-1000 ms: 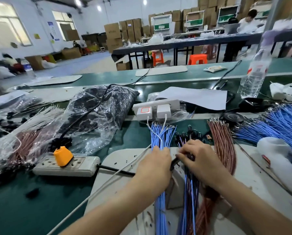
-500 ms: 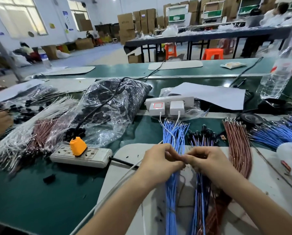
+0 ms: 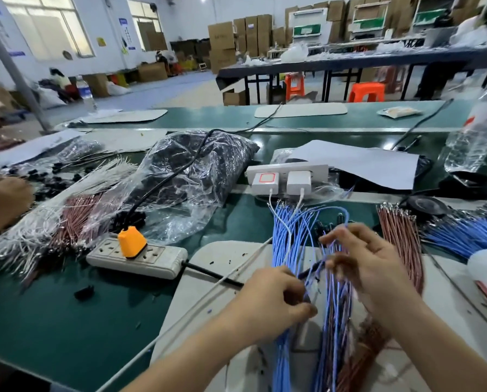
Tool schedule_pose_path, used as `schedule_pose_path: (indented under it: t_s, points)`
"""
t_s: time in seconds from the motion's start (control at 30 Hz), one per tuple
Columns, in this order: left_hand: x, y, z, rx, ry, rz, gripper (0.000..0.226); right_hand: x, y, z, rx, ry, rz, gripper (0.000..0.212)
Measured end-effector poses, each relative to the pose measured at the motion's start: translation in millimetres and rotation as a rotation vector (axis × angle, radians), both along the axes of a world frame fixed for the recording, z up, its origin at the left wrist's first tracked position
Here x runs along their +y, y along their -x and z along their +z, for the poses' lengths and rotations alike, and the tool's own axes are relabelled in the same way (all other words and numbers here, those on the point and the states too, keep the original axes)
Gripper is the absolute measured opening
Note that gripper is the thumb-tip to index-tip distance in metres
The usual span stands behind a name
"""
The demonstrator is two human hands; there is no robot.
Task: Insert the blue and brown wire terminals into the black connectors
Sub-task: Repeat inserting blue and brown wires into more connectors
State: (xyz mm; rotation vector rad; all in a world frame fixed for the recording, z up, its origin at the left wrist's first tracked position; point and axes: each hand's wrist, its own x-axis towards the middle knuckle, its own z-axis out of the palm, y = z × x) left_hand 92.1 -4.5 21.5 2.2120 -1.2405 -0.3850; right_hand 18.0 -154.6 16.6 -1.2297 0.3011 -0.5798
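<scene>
Tangling seems the danger: the left hand (image 3: 273,302) has a pinching grip on a blue wire (image 3: 348,216) looping above the bundle (image 3: 286,230) on the bench (image 3: 67,321), the right hand (image 3: 375,267) is spread loose, so neighbours may snag.

One wide-angle head-worn camera looks forward and down over the green workbench (image 3: 52,321), close above the left hand (image 3: 267,304) and right hand (image 3: 378,273), warehouse hall (image 3: 163,89) beyond.
</scene>
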Motion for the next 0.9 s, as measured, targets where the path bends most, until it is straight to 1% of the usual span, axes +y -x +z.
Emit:
schedule_pose_path:
  t_s: [0.03,0.1,0.17,0.2,0.27,0.3,0.33,0.37,0.43,0.47,0.5,0.53,0.57,0.6,0.63,0.67,0.7,0.73,0.77,0.8,0.83,0.9]
  points:
    - [2,1,-2,-0.011,-0.026,-0.024,0.02,-3,0,3,-0.06,-0.071,-0.025,0.014]
    - [6,5,-1,-0.022,-0.039,-0.057,0.012,-15,5,9,-0.168,-0.167,-0.128,0.013]
    - [9,7,0,-0.007,-0.05,-0.09,0.014,-31,11,13,-0.259,-0.233,-0.242,0.024]
    - [12,6,4,0.028,-0.063,-0.099,0.015,-37,13,15,-0.272,-0.271,-0.271,0.03]
    - [20,-1,16,0.18,-0.076,-0.072,0.019,-39,11,11,-0.2,-0.323,-0.251,0.037]
    - [25,-10,23,0.266,-0.039,-0.016,0.02,-36,7,5,-0.136,-0.322,-0.208,0.037]
    - [29,-23,31,0.279,0.032,0.074,0.018,-32,3,-1,-0.082,-0.316,-0.17,0.034]
    - [34,-39,37,0.204,0.12,0.203,0.014,-26,1,-5,-0.045,-0.316,-0.13,0.03]
    - [44,-87,46,-0.022,0.26,0.532,0.007,-19,-2,-5,-0.044,-0.317,-0.068,0.027]
    - [48,-113,48,-0.086,0.253,0.679,0.002,-19,-2,-1,-0.059,-0.313,-0.052,0.025]
    - [51,-138,46,-0.117,0.171,0.798,0.012,-21,0,1,-0.083,-0.331,-0.029,0.023]
    - [53,-162,40,-0.105,0.044,0.86,0.02,-24,3,4,-0.123,-0.386,0.032,0.024]
    - [52,-180,32,-0.069,-0.083,0.871,0.025,-27,6,7,-0.177,-0.462,0.174,0.028]
    - [50,-193,24,-0.037,-0.184,0.846,0.028,-25,8,10,-0.224,-0.536,0.367,0.033]
    - [44,-199,19,-0.016,-0.239,0.807,0.03,-23,11,9,-0.244,-0.518,0.453,0.038]
    - [40,-204,13,0.001,-0.23,0.773,0.034,-22,21,13,-0.205,-0.361,0.329,0.04]
    - [34,-208,8,0.023,-0.18,0.742,0.039,-20,28,16,-0.177,-0.276,0.285,0.04]
    - [30,-211,5,0.061,-0.102,0.711,0.042,-20,25,15,-0.16,-0.218,0.34,0.039]
    - [28,-211,4,0.094,-0.019,0.688,0.042,-22,16,10,-0.131,-0.242,0.518,0.04]
    - [25,-213,2,0.088,0.033,0.675,0.039,-25,13,8,-0.041,-0.3,0.564,0.043]
    - [22,-215,0,0.07,0.054,0.674,0.033,-26,12,7,0.028,-0.249,0.439,0.041]
    - [17,-219,-3,-0.004,-0.017,0.685,0.018,-25,8,6,0.061,-0.272,0.3,0.032]
